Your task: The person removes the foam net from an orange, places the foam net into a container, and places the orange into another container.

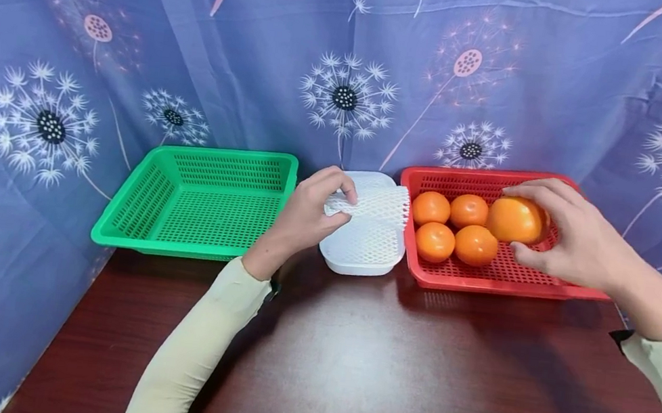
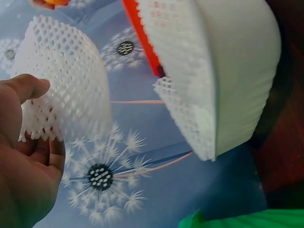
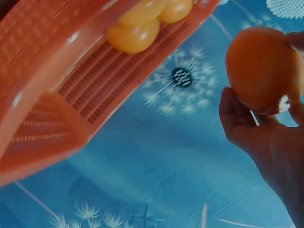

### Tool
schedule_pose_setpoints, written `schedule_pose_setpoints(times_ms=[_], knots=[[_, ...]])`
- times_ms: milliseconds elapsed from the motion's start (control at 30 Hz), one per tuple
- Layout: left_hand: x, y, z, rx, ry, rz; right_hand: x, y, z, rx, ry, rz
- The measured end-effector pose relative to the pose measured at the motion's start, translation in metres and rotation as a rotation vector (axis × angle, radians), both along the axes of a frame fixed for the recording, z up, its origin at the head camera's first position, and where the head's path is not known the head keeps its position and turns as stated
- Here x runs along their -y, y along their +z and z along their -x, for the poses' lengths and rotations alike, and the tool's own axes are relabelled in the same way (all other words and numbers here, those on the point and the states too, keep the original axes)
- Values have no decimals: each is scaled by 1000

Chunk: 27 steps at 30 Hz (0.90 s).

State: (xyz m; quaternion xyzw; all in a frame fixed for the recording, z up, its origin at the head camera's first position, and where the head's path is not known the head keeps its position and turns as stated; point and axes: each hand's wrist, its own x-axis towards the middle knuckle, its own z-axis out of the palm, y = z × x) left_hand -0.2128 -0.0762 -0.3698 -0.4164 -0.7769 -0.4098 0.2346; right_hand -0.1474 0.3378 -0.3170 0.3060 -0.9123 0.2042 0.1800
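My left hand (image 1: 302, 213) pinches a white foam net sleeve (image 2: 71, 85) between thumb and fingers, above a white tub (image 1: 355, 266). More foam netting (image 1: 363, 243) lies in the tub. In the left wrist view the sleeve hangs spread out in a curved shape. On the other side, my right hand (image 1: 584, 242) grips an orange (image 3: 261, 71) with thumb and fingers around its sides, over the red basket (image 1: 512, 288). Several other oranges (image 1: 434, 241) sit together at the left end of that basket.
A green basket (image 1: 219, 218) stands left of the tub, with its slotted floor showing. All three containers are lined up along the back of the dark wooden table (image 1: 349, 372). Behind them hangs a blue cloth (image 1: 262, 55) with a dandelion print.
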Motion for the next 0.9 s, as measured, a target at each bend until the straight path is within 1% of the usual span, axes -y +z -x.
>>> schedule_pose_setpoints(times_ms=[200, 433, 633, 900], knots=[[-9, -11, 8, -86, 58, 35, -11, 1, 20, 69, -70, -65], [-15, -17, 15, -133, 108, 79, -21, -5, 41, 133, -126, -96], [-18, -22, 21, -148, 150, 102, -26, -9, 60, 168, -167, -123], [-21, -31, 28, -155, 182, 147, -33, -15, 82, 229, -190, -212]])
